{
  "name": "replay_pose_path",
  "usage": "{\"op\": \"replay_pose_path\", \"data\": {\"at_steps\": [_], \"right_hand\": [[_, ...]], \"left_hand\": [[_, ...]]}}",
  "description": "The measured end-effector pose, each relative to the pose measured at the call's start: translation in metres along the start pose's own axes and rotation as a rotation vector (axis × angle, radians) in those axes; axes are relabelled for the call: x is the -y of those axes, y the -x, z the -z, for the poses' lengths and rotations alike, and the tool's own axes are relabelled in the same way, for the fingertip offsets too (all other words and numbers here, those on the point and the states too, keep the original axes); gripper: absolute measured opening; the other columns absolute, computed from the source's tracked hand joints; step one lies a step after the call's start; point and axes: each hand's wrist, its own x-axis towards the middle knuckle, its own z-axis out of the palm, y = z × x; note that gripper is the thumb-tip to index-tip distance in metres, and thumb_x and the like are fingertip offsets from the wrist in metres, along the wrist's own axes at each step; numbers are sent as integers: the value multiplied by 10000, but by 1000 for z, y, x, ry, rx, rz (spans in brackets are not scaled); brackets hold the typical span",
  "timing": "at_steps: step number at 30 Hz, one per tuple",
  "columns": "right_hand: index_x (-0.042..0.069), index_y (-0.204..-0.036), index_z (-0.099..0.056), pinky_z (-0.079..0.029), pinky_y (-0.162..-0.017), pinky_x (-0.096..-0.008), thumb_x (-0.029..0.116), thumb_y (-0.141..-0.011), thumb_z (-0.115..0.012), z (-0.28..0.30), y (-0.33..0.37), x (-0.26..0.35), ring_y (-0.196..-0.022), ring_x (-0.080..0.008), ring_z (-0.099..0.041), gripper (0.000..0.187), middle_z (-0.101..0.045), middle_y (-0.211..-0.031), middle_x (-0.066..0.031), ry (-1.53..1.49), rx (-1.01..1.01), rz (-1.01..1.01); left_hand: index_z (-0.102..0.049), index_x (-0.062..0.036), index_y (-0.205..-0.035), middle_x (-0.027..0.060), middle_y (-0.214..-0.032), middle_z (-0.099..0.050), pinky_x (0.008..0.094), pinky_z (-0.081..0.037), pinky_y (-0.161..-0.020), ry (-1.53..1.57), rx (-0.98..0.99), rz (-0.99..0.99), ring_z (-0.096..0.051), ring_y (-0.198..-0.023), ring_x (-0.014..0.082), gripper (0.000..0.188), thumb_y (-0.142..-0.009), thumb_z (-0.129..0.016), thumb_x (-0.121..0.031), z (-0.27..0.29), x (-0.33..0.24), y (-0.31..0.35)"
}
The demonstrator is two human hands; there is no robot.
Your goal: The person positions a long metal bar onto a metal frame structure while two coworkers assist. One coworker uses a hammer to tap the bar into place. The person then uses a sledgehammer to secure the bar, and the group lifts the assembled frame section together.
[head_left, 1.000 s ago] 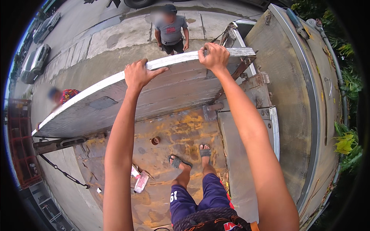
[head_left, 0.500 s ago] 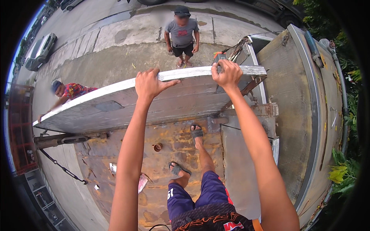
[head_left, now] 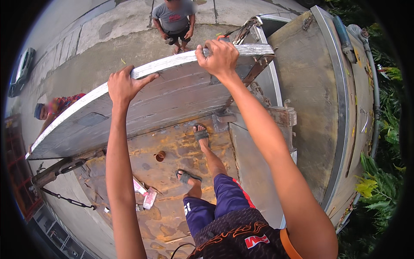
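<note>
Rust-stained metal floor (head_left: 142,144), patched in orange and brown, spreads beneath us, with grey concrete pavement (head_left: 116,49) beyond it and green leaves (head_left: 386,112) along the right side. Across the far side of the floor stands our long grey panel (head_left: 172,88), its whitish upper edge running from the lower left up to the right.

Our left hand (head_left: 123,86) is on that edge near the middle, fingers bent over it and thumb stretched out against the near face. Our right hand (head_left: 219,58) is clamped on the same edge farther right, near the panel's right end, fingers curled over the top. Both sets of fingertips are partly hidden, so we cannot fairly say how hard they press.

At the panel's left end, a person in a red patterned shirt (head_left: 67,101) reaches an arm along it. Another person in a grey shirt (head_left: 172,17) stands on the pavement behind it.

We stand in dark sandals, the right sandal (head_left: 201,134) close to the panel's foot and the left sandal (head_left: 189,176) farther back. Left of our feet sit a small brown cup-like thing (head_left: 160,156) and a pink-and-white wrapper (head_left: 149,198). On our right rises a broad, yellow-stained wall (head_left: 306,73).
</note>
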Motion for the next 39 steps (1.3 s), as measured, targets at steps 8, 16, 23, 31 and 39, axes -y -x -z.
{"op": "replay_pose_path", "data": {"at_steps": [8, 16, 23, 31, 39], "right_hand": [[76, -716, -741, -530, -709, -410, 388, -845, -660, -23, -15, -8, -668, -279, -686, 347, -708, -688, -72, 19, 73, -29], [66, -750, -756, -531, -720, -435, 428, -852, -650, -52, -37, -19, -682, -313, -692, 391, -716, -709, -107, 24, 103, -62], [51, -816, -772, -541, -768, -463, 488, -876, -637, -70, -57, -29, -771, -364, -722, 461, -746, -799, -166, 15, 235, -112], [32, -920, -779, -539, -826, -476, 501, -920, -585, -93, -74, -43, -849, -368, -728, 507, -755, -884, -187, 42, 395, -119], [41, -1037, -770, -524, -901, -475, 558, -962, -515, -123, -92, -60, -926, -380, -721, 582, -753, -914, -209, 61, 507, -105]], "left_hand": [[-749, 7, -812, 147, -629, -663, 414, -548, -666, 23, -56, 1, -691, -627, 321, 899, -655, -718, -877, -4, 6, -25], [-748, 11, -820, 163, -640, -674, 420, -563, -704, 31, 23, 24, -704, -645, 320, 923, -677, -679, -899, -19, 16, -61], [-749, 28, -864, 194, -732, -697, 449, -553, -749, 31, 55, 16, -709, -732, 346, 945, -697, -660, -898, -35, 27, -89], [-759, 31, -947, 179, -760, -728, 486, -546, -908, 49, 96, 46, -733, -805, 354, 1065, -658, -582, -978, -50, 35, -118], [-672, 46, -1218, 252, -1155, -694, 485, -457, -1063, -23, 81, 54, -622, -1184, 394, 1104, -747, -538, -944, -73, 44, -142]]}}
